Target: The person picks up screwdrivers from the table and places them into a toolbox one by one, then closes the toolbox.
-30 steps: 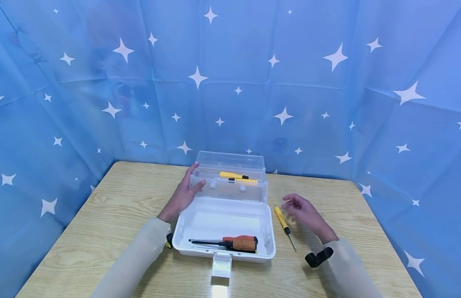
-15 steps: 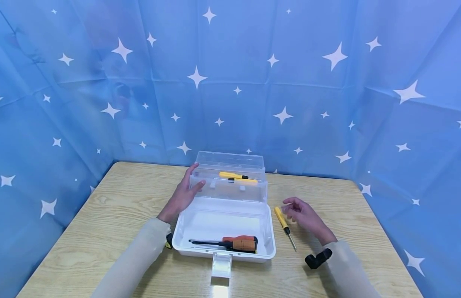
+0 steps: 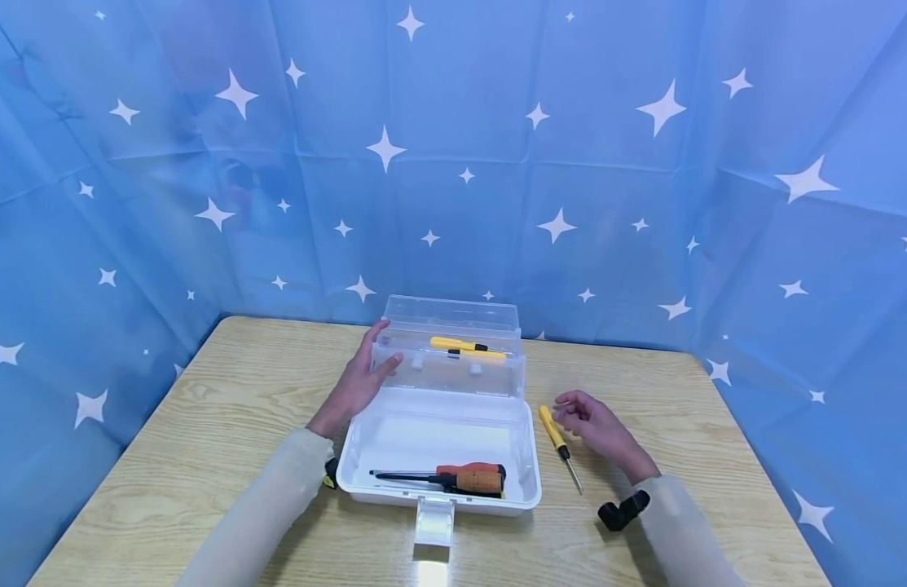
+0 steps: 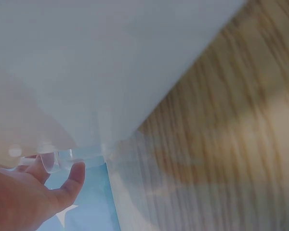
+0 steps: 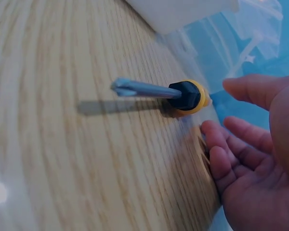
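A white toolbox (image 3: 434, 440) stands with its clear lid (image 3: 490, 383) tipped back. My left hand (image 3: 356, 389) holds the lid's left edge, thumb on the inner side; the left wrist view shows its fingers (image 4: 76, 179) around the clear plastic. Right of the box, a yellow-handled screwdriver (image 3: 552, 428) lies on the table. Its shaft points toward me, and the right wrist view shows a cross-shaped tip (image 5: 120, 87). Close beside its handle hovers my right hand (image 3: 598, 425), fingers loosely bent and holding nothing.
Inside the box's front lie screwdrivers with a red handle (image 3: 469, 468) and a brown one (image 3: 478, 482). Two yellow screwdrivers (image 3: 455, 343) rest in the lid. A latch (image 3: 434, 522) hangs at the front. Behind the table (image 3: 277, 367) hangs a blue starry curtain (image 3: 453, 204).
My right hand has dipped slightly toward the table beside the yellow screwdriver. My left hand stays on the lid, and the box and tools have not moved.
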The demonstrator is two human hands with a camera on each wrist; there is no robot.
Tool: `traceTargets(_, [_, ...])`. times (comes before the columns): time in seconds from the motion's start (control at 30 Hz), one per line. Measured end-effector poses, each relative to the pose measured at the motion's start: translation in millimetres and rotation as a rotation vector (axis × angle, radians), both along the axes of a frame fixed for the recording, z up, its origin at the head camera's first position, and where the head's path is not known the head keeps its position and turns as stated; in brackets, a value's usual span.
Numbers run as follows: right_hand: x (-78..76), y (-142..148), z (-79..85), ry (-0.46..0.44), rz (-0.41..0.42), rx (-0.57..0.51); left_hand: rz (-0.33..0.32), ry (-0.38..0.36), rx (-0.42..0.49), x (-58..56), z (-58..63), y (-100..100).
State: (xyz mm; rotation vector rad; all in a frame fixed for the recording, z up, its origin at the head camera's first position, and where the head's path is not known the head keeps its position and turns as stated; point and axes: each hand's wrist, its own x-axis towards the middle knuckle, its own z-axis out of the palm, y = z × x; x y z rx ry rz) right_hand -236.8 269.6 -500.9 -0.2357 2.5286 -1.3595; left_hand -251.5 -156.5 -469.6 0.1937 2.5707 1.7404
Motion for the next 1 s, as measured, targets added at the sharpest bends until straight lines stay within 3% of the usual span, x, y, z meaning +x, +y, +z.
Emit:
traceTargets(0.27, [-0.2, -0.3, -3.9, 0.019, 0.01, -0.013, -0.001, -0.004, -0.003, 0.7, 0.9, 0.3])
traceTargets(1.0, [0.0, -5.0, -7.6, 0.055, 0.011, 0.084, 0.015, -0.004, -0.009, 1.4, 2.3, 2.3])
